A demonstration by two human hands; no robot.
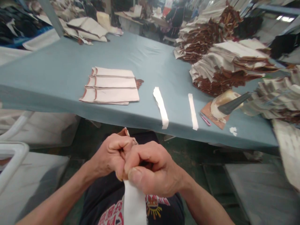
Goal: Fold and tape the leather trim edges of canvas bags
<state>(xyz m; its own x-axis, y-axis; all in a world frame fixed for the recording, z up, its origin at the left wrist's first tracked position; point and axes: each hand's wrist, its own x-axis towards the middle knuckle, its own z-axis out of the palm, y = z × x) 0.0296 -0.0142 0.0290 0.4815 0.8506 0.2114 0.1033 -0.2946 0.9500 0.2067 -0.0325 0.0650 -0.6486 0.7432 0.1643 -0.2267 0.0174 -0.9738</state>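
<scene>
In front of my body, my left hand (114, 153) and my right hand (152, 170) are closed close together, knuckles touching. My right thumb and forefinger pinch the top of a white strip (134, 203), which hangs down over my dark shirt. Past the left fingers sticks out a small part of a brown piece with a white edge (125, 132), gripped by my left hand. Most of it is hidden by the hands, so I cannot tell whether it joins the strip.
On the blue-covered table (145, 59) lie folded white pieces with brown edges (112, 86), a torn white strip (161, 107) and a narrower one (193, 111). To the right are a pink cutter (205, 119), a glue pot with a brush (222, 106) and tall stacks (225, 68). A person (177, 17) sits beyond.
</scene>
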